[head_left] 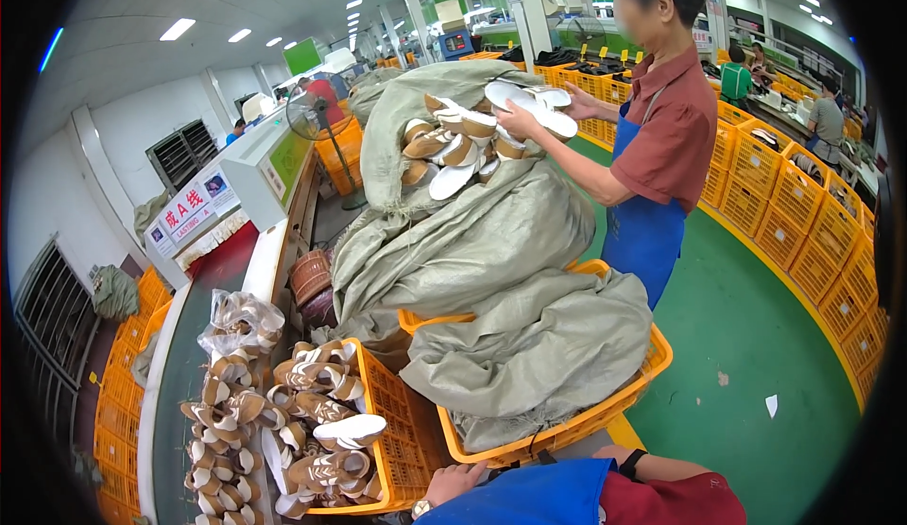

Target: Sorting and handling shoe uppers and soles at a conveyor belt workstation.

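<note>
My left hand [455, 481], with a watch at its wrist, is low in the middle, between two orange crates. Its fingers look curled beside a dark strap-like piece; what they hold, if anything, is hidden. My right hand [619, 453], a black band at its wrist, is by the near rim of the sack-filled crate [666, 350], its fingers mostly hidden. A grey-green woven sack [539, 355] slumps in that crate. Left of it stands an orange crate [397, 440] heaped with brown-and-white shoes [326, 468]; one shows its white sole.
Across from me, a co-worker in a blue apron [652, 232] handles white-soled shoes [529, 109] above a bulging open sack [472, 232]. More shoes [222, 459] line the conveyor [189, 364] at left. A fan [316, 119] stands behind; stacked orange crates [794, 204] border the green floor at right.
</note>
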Demonstrator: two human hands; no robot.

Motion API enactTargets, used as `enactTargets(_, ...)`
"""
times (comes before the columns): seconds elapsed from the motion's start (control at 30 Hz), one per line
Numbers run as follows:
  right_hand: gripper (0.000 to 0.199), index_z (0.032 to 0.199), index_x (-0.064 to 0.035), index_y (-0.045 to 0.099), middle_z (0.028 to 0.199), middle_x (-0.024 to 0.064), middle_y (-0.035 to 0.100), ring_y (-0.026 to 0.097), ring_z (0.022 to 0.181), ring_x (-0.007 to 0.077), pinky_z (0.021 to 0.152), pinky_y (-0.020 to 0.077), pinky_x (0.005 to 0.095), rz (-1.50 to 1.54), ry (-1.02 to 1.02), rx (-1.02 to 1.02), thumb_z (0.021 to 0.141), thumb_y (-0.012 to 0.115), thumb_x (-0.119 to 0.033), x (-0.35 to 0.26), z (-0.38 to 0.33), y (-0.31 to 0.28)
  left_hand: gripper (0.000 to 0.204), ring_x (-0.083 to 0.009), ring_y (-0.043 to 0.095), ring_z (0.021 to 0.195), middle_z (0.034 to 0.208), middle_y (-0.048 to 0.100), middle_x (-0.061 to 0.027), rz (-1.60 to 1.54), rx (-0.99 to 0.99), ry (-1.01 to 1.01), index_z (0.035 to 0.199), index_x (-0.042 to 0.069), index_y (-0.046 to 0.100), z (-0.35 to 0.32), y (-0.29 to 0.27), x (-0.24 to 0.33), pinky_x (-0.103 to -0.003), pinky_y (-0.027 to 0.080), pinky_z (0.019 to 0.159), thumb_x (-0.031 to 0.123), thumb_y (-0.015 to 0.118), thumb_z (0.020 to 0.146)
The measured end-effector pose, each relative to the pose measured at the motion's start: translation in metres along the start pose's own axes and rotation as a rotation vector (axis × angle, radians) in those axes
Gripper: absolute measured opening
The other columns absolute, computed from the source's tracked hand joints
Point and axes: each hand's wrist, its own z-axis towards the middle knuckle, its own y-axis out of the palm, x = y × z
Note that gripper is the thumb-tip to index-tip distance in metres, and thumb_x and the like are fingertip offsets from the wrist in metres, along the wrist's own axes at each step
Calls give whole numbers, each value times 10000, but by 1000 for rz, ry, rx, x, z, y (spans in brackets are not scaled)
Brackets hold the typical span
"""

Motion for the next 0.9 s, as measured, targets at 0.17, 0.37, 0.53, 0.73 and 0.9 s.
enactTargets(0.17, 255, 963, -95, 622, 944, 180, 614, 586, 903, 342, 758, 469, 434, -20, 11, -33, 814, 447, -207, -24, -13, -21, 562, -300, 552, 964, 1005, 562, -137, 10, 15, 11, 1310, 154, 326, 0, 3, -4, -420, 421, 799, 409, 446, 823)
enactTargets(0.37, 248, 962, -100, 622, 917, 173, 621, 595, 875, 343, 738, 477, 433, -65, 89, -45, 801, 460, -195, -25, -17, -3, 553, -284, 544, 985, 1001, 563, -129, -11, -36, 66, 1297, 147, 332, 1, 4, -7, -407, 416, 810, 400, 451, 820)
enactTargets(0.53, 246, 958, -97, 622, 909, 163, 625, 601, 858, 341, 734, 481, 430, -13, 130, 37, 796, 467, -197, -30, -30, 28, 543, -290, 539, 1004, 1032, 561, -141, -28, -83, 152, 1296, 147, 332, 10, 7, -12, -396, 408, 833, 373, 455, 818)
enactTargets(0.73, 258, 979, -96, 622, 908, 169, 626, 604, 856, 340, 750, 480, 423, 57, 298, -3, 794, 464, -183, -64, -72, 23, 507, -297, 552, 972, 1009, 572, -141, 48, -183, 314, 1291, 164, 357, 29, 4, -8, -419, 409, 832, 353, 437, 828)
enactTargets(0.9, 278, 1023, -104, 608, 949, 162, 620, 596, 889, 331, 772, 472, 419, 160, 310, 18, 804, 450, -170, -28, -68, 28, 496, -329, 546, 964, 1004, 563, -157, 151, -113, 387, 1319, 144, 329, 51, -12, 15, -410, 424, 793, 288, 405, 850)
